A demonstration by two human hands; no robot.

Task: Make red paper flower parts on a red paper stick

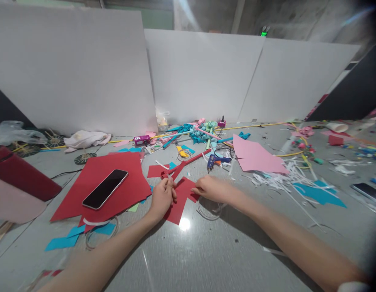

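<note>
My left hand (162, 197) is closed, thumb against fingers, at the lower end of a red paper stick (195, 157) with curled loops of red paper. Its fingertips partly hide what they grip. Under and beside this hand lies a cut red paper piece (178, 209) on the grey floor. My right hand (210, 189) is closed too, its fingertips pinching the right edge of red paper (192, 196). Below the right hand rests a pale coiled ring (210, 215). A blue glue gun (217, 161) lies just beyond it.
Left are a phone (105, 189) on a large red sheet (69, 194) and a red cylinder (26, 172). Right are a pink sheet (256, 156), white paper scraps (274, 178) and blue paper (321, 194). Teal paper pieces (200, 134) lie before white panels (203, 77).
</note>
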